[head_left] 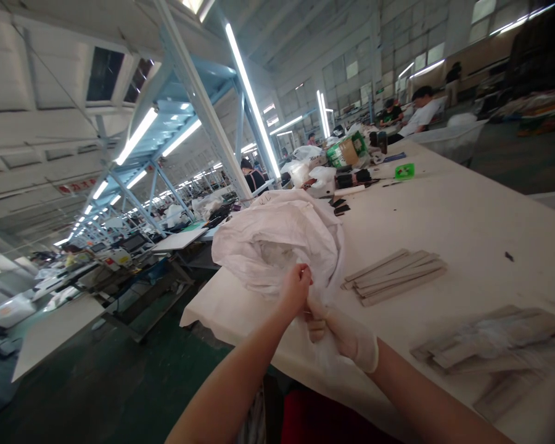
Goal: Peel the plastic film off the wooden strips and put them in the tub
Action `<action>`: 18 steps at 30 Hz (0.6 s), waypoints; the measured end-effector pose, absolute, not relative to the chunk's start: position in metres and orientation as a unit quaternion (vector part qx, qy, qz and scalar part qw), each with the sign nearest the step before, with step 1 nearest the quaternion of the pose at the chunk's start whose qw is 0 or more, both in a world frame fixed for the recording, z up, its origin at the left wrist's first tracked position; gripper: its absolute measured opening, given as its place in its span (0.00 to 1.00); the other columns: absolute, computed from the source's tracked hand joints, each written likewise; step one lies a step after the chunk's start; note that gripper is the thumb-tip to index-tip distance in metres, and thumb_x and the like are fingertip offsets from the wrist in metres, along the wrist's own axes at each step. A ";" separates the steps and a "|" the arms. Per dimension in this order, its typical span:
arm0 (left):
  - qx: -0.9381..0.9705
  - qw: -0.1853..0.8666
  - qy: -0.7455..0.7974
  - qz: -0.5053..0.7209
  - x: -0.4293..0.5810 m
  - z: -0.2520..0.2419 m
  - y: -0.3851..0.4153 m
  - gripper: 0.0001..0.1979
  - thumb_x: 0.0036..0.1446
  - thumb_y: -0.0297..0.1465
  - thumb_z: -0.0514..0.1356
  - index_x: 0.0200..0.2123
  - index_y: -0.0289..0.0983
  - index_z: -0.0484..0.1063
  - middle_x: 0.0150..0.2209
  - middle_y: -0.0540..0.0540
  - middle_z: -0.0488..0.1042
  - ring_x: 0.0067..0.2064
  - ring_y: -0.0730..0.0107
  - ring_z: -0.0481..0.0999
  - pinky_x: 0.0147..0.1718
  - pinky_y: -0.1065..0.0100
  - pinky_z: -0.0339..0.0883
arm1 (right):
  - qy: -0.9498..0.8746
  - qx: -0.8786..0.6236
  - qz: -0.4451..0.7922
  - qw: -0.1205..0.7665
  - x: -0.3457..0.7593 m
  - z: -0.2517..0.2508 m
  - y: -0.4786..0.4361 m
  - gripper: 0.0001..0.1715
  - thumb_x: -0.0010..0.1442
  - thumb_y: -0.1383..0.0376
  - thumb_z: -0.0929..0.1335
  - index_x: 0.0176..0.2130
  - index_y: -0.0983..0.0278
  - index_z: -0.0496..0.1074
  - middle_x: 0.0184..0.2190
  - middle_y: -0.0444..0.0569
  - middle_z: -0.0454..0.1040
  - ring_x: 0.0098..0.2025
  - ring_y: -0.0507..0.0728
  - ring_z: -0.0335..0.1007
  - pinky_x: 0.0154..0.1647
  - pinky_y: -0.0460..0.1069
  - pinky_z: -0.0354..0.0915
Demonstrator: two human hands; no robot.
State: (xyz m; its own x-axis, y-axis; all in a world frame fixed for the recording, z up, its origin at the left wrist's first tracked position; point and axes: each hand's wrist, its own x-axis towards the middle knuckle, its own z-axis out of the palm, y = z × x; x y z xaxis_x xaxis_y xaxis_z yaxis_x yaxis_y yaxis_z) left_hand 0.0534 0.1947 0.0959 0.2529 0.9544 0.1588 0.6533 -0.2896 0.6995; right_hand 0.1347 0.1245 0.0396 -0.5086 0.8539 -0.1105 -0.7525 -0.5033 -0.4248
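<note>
A large white sack [240, 246] lies rumpled near the table's corner, its mouth facing me. Just in front of that mouth my left hand [297, 288] is bare, with its fingers curled closed on thin translucent plastic. My right hand [345, 333], in a pale glove, is closed around the same material, right beside the left. Below the gloved fingers hangs a loose part of the plastic bag [324, 357]. What lies inside the sack is mostly hidden. To the right rests a fanned stack of beige strips [398, 274].
More strips in clear plastic [494, 339] lie at the right, blurred. Farther back on the table [467, 216] are a green tray [404, 171], a cardboard box [345, 153] and white plastic bags [322, 182]. A blue metal post [208, 105] rises behind the sack. People sit beyond.
</note>
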 end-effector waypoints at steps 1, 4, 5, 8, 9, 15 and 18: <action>0.748 0.255 0.538 0.293 0.059 0.093 0.196 0.14 0.61 0.30 0.48 0.43 0.33 0.71 0.28 0.48 0.74 0.33 0.70 0.73 0.34 0.71 0.62 | -0.171 -0.163 0.854 0.464 0.135 0.040 0.121 0.24 0.43 0.58 0.79 0.27 0.65 0.64 0.16 0.35 0.60 0.15 0.41 0.47 0.14 0.37 0.49; 0.756 0.251 0.535 0.282 0.067 0.088 0.194 0.15 0.63 0.31 0.47 0.42 0.33 0.71 0.28 0.48 0.74 0.32 0.70 0.73 0.33 0.71 0.63 | -0.187 -0.195 0.856 0.441 0.138 0.037 0.116 0.26 0.42 0.57 0.79 0.26 0.66 0.64 0.16 0.35 0.59 0.14 0.41 0.44 0.13 0.37 0.47; 0.761 0.249 0.531 0.276 0.067 0.087 0.192 0.15 0.63 0.32 0.46 0.40 0.33 0.71 0.28 0.48 0.74 0.32 0.69 0.73 0.32 0.71 0.63 | -0.192 -0.206 0.855 0.436 0.140 0.035 0.116 0.25 0.42 0.58 0.79 0.26 0.67 0.64 0.15 0.35 0.59 0.14 0.41 0.43 0.13 0.37 0.46; 0.785 0.231 0.516 0.253 0.058 0.086 0.189 0.17 0.64 0.37 0.47 0.38 0.35 0.73 0.28 0.48 0.75 0.32 0.69 0.73 0.33 0.70 0.63 | -0.208 -0.223 0.860 0.409 0.148 0.033 0.112 0.19 0.44 0.61 0.77 0.27 0.68 0.66 0.14 0.34 0.56 0.13 0.42 0.40 0.11 0.38 0.42; 0.793 0.223 0.512 0.244 0.052 0.086 0.189 0.17 0.63 0.38 0.49 0.39 0.35 0.73 0.29 0.48 0.75 0.33 0.68 0.73 0.34 0.69 0.63 | -0.213 -0.221 0.865 0.398 0.151 0.034 0.109 0.18 0.45 0.62 0.76 0.26 0.68 0.67 0.13 0.33 0.55 0.13 0.42 0.39 0.11 0.39 0.41; 0.800 0.182 0.534 0.205 0.016 0.105 0.190 0.11 0.58 0.35 0.55 0.38 0.36 0.74 0.31 0.47 0.75 0.35 0.65 0.72 0.36 0.67 0.62 | -0.187 -0.103 0.897 0.387 0.173 0.034 0.090 0.20 0.47 0.61 0.75 0.22 0.66 0.62 0.12 0.32 0.50 0.14 0.42 0.35 0.12 0.40 0.43; 0.794 0.214 0.537 0.187 0.014 0.110 0.177 0.15 0.60 0.39 0.51 0.33 0.35 0.72 0.26 0.49 0.72 0.30 0.69 0.71 0.31 0.69 0.63 | -0.177 -0.143 0.877 0.424 0.180 0.034 0.088 0.20 0.48 0.59 0.76 0.22 0.66 0.64 0.13 0.32 0.49 0.15 0.42 0.33 0.12 0.39 0.41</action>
